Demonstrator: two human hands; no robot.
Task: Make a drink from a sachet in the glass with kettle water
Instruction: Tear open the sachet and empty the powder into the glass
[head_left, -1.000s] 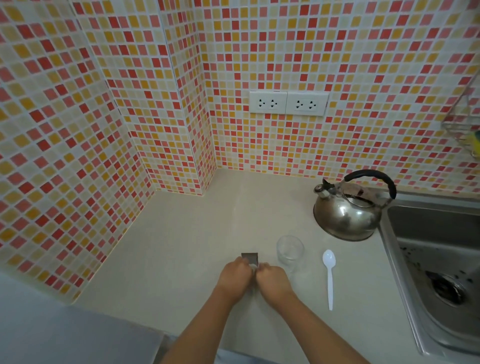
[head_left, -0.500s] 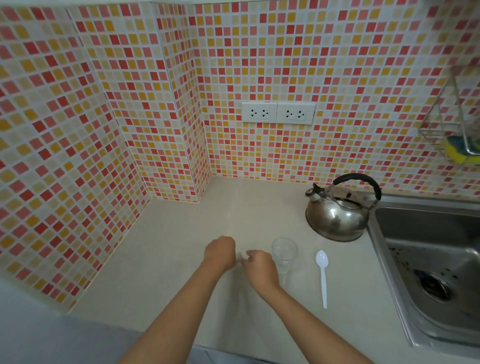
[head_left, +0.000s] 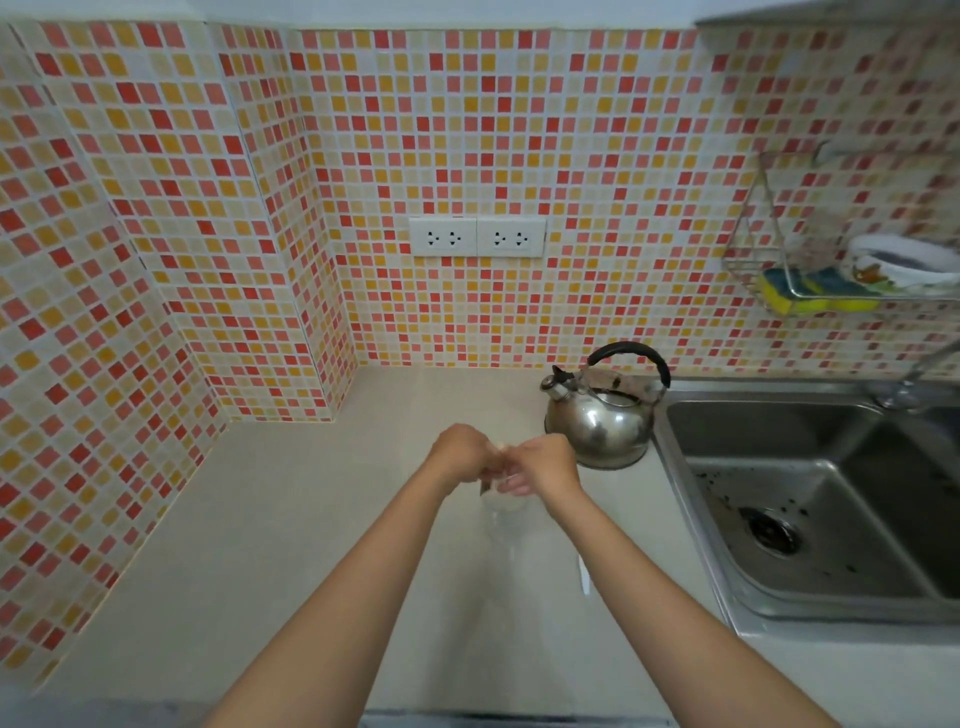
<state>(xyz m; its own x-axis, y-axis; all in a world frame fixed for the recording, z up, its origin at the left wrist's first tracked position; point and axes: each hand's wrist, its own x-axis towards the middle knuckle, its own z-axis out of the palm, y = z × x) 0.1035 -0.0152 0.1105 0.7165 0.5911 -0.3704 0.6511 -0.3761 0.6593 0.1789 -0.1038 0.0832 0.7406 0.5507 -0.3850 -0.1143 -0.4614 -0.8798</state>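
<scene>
My left hand (head_left: 462, 451) and my right hand (head_left: 545, 462) meet over the clear glass (head_left: 506, 512), which stands on the beige counter (head_left: 291, 519). Both hands pinch the small sachet (head_left: 497, 470) between their fingertips just above the glass's rim; most of it is hidden by my fingers. The steel kettle (head_left: 602, 421) with a black handle stands behind and to the right of my hands, near the sink. A white plastic spoon (head_left: 585, 577) lies on the counter, mostly covered by my right forearm.
A steel sink (head_left: 810, 499) lies to the right of the counter, with a tap at its far right. A wire rack (head_left: 810, 280) with sponges hangs on the tiled wall above it. Two wall sockets (head_left: 478, 237) sit above the counter.
My hands rose off the counter with the sachet and moved right to hover above the glass. The camera tilted up, showing more wall and the rack.
</scene>
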